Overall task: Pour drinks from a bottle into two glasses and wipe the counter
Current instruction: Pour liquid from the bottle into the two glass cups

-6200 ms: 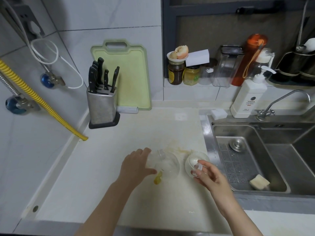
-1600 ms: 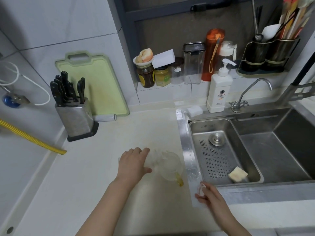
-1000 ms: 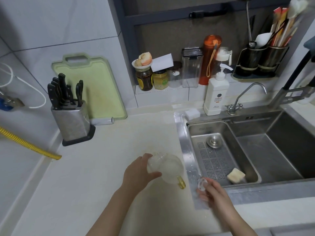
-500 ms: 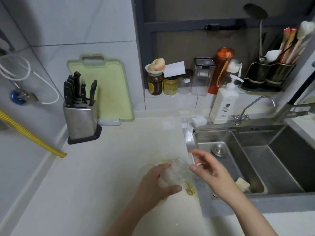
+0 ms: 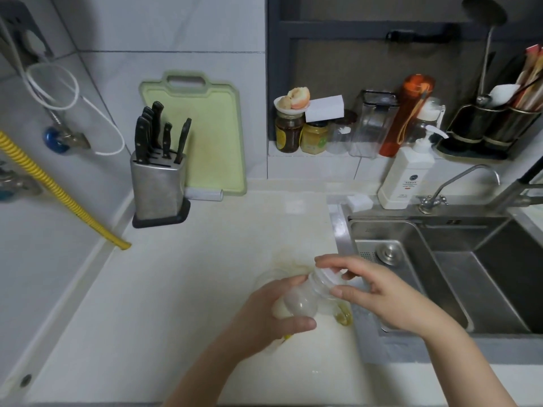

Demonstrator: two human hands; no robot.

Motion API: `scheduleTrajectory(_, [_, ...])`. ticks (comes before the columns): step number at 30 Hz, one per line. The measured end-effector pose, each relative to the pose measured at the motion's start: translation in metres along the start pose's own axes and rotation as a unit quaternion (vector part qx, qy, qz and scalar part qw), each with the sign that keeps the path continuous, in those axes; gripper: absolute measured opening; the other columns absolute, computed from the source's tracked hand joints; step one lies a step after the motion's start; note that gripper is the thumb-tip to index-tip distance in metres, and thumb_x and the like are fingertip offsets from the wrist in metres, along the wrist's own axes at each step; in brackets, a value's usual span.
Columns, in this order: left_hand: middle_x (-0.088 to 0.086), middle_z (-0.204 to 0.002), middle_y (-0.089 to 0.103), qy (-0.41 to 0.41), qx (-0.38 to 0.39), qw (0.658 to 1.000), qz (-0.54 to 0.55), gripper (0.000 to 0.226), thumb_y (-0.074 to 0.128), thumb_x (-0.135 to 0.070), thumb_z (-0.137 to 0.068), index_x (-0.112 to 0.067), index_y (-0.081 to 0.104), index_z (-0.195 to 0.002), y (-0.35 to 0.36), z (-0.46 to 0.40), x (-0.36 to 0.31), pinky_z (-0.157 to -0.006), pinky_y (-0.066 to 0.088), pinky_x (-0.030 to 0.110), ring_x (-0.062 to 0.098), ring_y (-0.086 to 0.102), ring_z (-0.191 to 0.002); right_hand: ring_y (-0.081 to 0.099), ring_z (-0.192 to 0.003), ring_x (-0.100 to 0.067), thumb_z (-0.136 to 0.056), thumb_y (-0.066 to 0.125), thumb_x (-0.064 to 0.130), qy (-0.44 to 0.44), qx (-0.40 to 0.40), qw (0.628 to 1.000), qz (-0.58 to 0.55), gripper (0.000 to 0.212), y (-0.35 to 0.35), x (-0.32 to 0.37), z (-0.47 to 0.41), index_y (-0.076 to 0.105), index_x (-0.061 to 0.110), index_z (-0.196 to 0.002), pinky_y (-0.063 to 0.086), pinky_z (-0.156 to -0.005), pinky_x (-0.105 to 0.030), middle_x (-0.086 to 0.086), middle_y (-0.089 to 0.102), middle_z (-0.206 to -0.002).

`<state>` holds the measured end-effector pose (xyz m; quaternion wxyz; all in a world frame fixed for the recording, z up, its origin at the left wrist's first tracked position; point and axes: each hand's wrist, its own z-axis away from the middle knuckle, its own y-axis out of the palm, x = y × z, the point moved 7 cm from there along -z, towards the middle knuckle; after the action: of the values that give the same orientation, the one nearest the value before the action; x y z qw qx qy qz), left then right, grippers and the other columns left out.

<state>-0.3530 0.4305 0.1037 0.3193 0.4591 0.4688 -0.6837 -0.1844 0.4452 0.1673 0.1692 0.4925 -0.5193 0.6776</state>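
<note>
The left hand point(image 5: 271, 312) grips a clear plastic bottle point(image 5: 305, 298), tilted over the counter point(image 5: 176, 289). The right hand's point(image 5: 379, 295) fingers pinch its cap point(image 5: 327, 277).

Pale green cutting board point(image 5: 205, 136); yellow ribbed hose point(image 5: 55, 189); orange bottle point(image 5: 407, 116); clear bottle point(image 5: 302, 301).

Clear glossy plastic bottle point(image 5: 302, 301), brushed metal sink point(image 5: 440, 245), smooth pale counter point(image 5: 176, 289), steel knife block point(image 5: 157, 186)
</note>
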Motion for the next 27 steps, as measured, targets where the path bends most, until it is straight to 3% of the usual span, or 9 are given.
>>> scheduleTrajectory(3, [-0.024,-0.12,0.058,-0.001,-0.001,1.0,-0.005,0.065,0.076,-0.054,-0.056,-0.057,0.053,-0.117,-0.004,0.001,0.001,-0.098,0.039,0.018,-0.01,0.051,-0.113,0.051,-0.113,-0.005,-0.086,0.066,0.019,0.013,0.005,1.0,0.009,0.039,0.003,0.0,-0.002,0.057,0.038,-0.119,0.038,-0.092,-0.014,0.02,0.059,-0.122])
scheduleTrajectory(7, [-0.021,-0.122,0.057,0.006,0.007,1.0,-0.027,0.067,0.076,-0.051,-0.059,-0.051,0.052,-0.122,-0.007,-0.001,-0.001,-0.099,0.038,0.019,-0.011,0.049,-0.113,0.054,-0.107,-0.005,-0.083,0.07,0.018,0.023,-0.002,1.0,0.01,0.038,0.005,0.002,-0.004,0.06,0.036,-0.115,0.04,-0.088,-0.015,0.015,0.063,-0.112])
scheduleTrajectory(12, [-0.015,-0.115,0.058,0.013,0.024,0.997,-0.07,0.067,0.081,-0.045,-0.064,-0.049,0.052,-0.124,-0.007,-0.003,0.001,-0.101,0.04,0.024,-0.007,0.051,-0.109,0.053,-0.07,-0.003,-0.076,0.073,0.037,0.063,-0.031,0.997,0.018,0.023,0.007,-0.004,-0.007,0.064,0.031,-0.096,0.043,-0.067,-0.019,0.009,0.059,-0.076])
scheduleTrajectory(15, [-0.015,-0.121,0.057,0.008,0.027,0.997,-0.069,0.067,0.08,-0.047,-0.063,-0.049,0.052,-0.124,-0.005,-0.002,0.005,-0.105,0.038,0.028,-0.004,0.049,-0.115,0.051,-0.057,-0.002,-0.073,0.067,0.053,0.089,-0.035,0.994,0.048,0.029,0.01,-0.009,-0.006,0.06,0.032,-0.091,0.042,-0.059,-0.02,0.009,0.06,-0.066])
scheduleTrajectory(17, [-0.018,-0.124,0.056,0.003,0.027,0.998,-0.061,0.065,0.079,-0.049,-0.062,-0.051,0.052,-0.122,-0.005,0.0,0.007,-0.106,0.037,0.028,-0.007,0.047,-0.118,0.056,-0.062,-0.007,-0.073,0.063,0.057,0.079,-0.036,0.995,0.055,0.032,0.012,-0.008,-0.005,0.06,0.033,-0.095,0.046,-0.063,-0.024,0.007,0.062,-0.071])
scheduleTrajectory(20, [-0.022,-0.123,0.058,-0.005,0.034,0.998,-0.05,0.07,0.076,-0.055,-0.059,-0.046,0.053,-0.124,-0.007,0.002,0.007,-0.106,0.038,0.03,-0.008,0.048,-0.117,0.059,-0.082,-0.012,-0.079,0.07,0.038,0.048,-0.024,0.998,0.022,0.025,0.013,-0.001,-0.002,0.063,0.034,-0.103,0.049,-0.076,-0.029,0.003,0.063,-0.087])
scheduleTrajectory(24, [-0.019,-0.12,0.061,-0.019,0.059,0.998,-0.032,0.07,0.075,-0.056,-0.058,-0.045,0.054,-0.124,-0.011,0.003,0.007,-0.104,0.043,0.035,-0.003,0.053,-0.114,0.056,-0.104,-0.009,-0.084,0.069,0.017,-0.002,0.03,1.0,0.006,0.031,0.016,0.013,0.002,0.063,0.032,-0.111,0.048,-0.085,-0.023,0.018,0.06,-0.115])
scheduleTrajectory(27, [-0.017,-0.124,0.06,-0.023,0.074,0.997,-0.029,0.072,0.075,-0.057,-0.059,-0.041,0.054,-0.126,-0.012,0.004,0.005,-0.105,0.041,0.036,-0.001,0.052,-0.117,0.056,-0.103,-0.005,-0.084,0.068,0.012,-0.007,0.041,0.999,0.012,0.032,0.014,0.018,0.004,0.066,0.032,-0.109,0.046,-0.085,-0.021,0.024,0.054,-0.126])
